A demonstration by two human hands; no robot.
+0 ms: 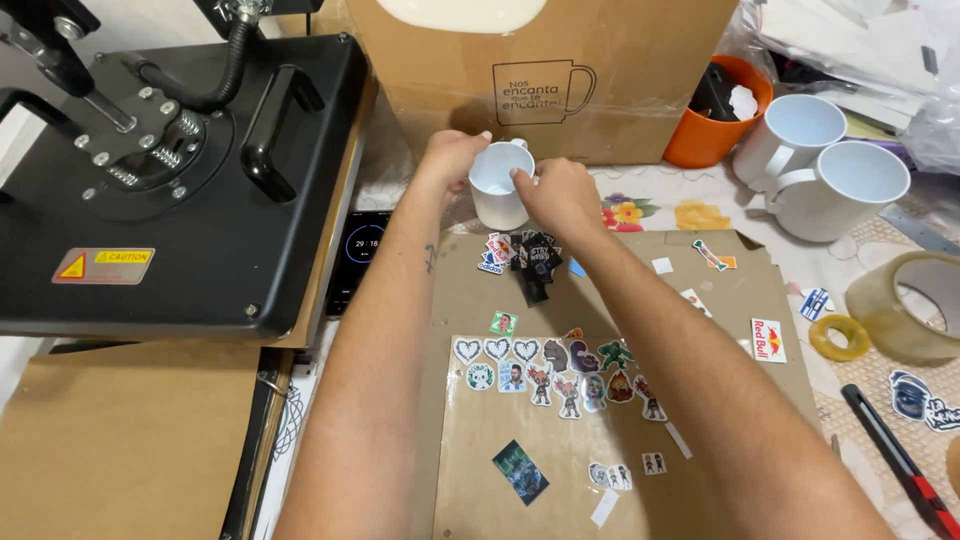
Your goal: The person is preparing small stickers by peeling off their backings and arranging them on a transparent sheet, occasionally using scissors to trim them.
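Note:
A white mug (497,190) stands upright at the far edge of a brown cardboard sheet (480,420). My left hand (450,155) wraps around the mug's left side and rim. At the right rim my right hand (555,195) presses with its fingers pinched against the mug. Just below the hands lies a small pile of cut-out stickers (525,255). Rows of several more stickers (555,375) lie lower on the sheet.
A black heat press (170,170) fills the left side, a phone (358,255) beside it. A big cardboard box (550,70) stands behind the mug. At right are two white mugs (820,165), an orange cup (715,115), tape rolls (905,300) and a utility knife (895,460).

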